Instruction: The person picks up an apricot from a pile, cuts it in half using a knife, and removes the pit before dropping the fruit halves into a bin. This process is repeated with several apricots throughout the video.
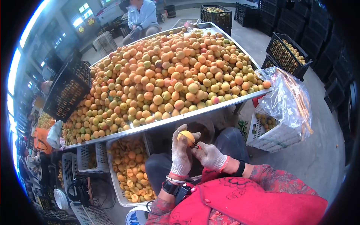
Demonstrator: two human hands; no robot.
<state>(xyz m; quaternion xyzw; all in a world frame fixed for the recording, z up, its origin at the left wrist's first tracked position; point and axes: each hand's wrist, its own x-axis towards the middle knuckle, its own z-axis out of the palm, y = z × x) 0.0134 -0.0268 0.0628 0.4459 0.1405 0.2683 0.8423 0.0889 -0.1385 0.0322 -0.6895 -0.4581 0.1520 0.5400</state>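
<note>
My gloved left hand [181, 153] is closed around a yellow-orange apricot [186, 137], held up in front of my knees. From the right, my gloved right hand [211, 155] grips a small knife [196, 146] with a red and dark handle, close against the fruit. How deep the blade sits in the flesh I cannot tell. Just beyond my hands is the metal-edged table [165, 122], heaped with whole apricots [161, 78]. Down to the left, a white crate [120, 198] holds halved apricots [135, 176].
A black crate [67, 88] leans on the table's left side. To the right, a white crate [275, 138] of fruit stands under a clear plastic bag [287, 97]. More black crates [287, 52] stand at the back right. Another person [142, 18] sits beyond the table.
</note>
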